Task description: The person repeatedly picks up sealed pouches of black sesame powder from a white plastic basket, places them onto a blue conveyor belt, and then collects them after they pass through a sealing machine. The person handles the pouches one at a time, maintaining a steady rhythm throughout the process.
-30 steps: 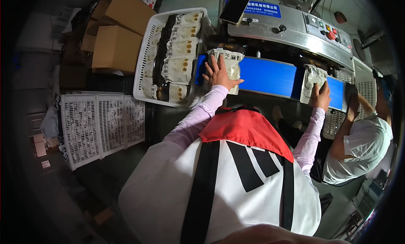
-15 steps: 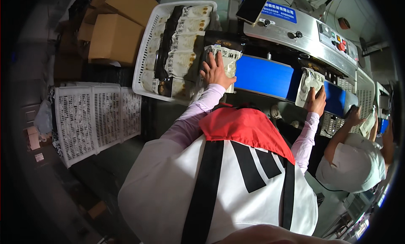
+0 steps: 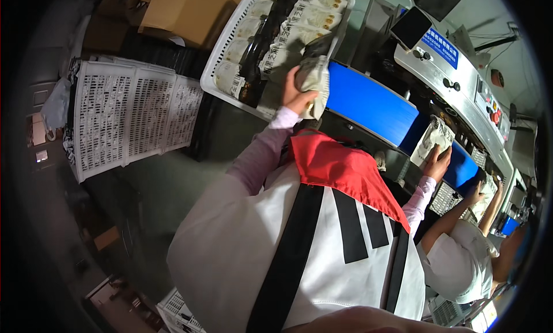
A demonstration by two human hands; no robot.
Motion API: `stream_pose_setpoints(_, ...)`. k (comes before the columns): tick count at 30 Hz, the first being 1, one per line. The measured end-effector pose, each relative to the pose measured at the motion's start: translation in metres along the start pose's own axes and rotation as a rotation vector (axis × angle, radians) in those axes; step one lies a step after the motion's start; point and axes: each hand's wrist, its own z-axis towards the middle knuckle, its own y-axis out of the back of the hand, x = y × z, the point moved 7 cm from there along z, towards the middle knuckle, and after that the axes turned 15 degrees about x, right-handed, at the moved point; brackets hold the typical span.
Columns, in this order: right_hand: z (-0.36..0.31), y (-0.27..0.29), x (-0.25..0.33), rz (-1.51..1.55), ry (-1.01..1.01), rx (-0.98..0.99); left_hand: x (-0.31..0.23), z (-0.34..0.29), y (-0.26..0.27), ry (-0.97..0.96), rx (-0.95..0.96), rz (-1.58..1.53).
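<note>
My left hand [image 3: 295, 95] is closed round the left edge of a black-and-cream pouch [image 3: 315, 82], which stands tilted between the crate and the belt. The thumb lies across the pouch's front; some fingers are hidden behind it. On the right, my right hand [image 3: 439, 164] grips the lower edge of a second cream pouch [image 3: 429, 143] at the front of the blue conveyor belt [image 3: 368, 103]. The upper part of that pouch reaches toward the sealing machine [image 3: 436, 62]. A white plastic crate [image 3: 208, 84] holds rows of similar pouches beside my left hand.
Cardboard boxes [image 3: 184, 13] stand behind the crate on the left. White slatted baskets [image 3: 129, 117] are stacked at the left. A phone-like black slab [image 3: 411, 28] rests on the machine. At the right, a co-worker [image 3: 461, 258] holds another pouch [image 3: 485, 196].
The view has turned, shifting the crate and machine rightward in the picture. My left hand, earlier flat on the pouch, now grips its edge and tilts it up. My right hand stays at its pouch.
</note>
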Motion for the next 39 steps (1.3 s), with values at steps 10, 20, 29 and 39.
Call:
stream_pose_setpoints(10,-0.017,-0.014,0.051,-0.114,0.013,0.063,0.0,-0.077,0.09,0.225,-0.65,0.802)
stream_pose_setpoints(20,-0.031,-0.029,0.075,-0.079,0.094,0.094,-0.017,-0.009,0.108,0.363,-0.114,1.223)
stream_pose_setpoints(29,-0.039,-0.046,0.11,-0.026,0.137,0.105,0.053,-0.009,0.082,0.503,-0.15,1.261)
stream_pose_setpoints(39,-0.048,-0.061,0.132,0.061,0.215,0.204,-0.014,0.108,0.011,0.122,-0.065,1.338)
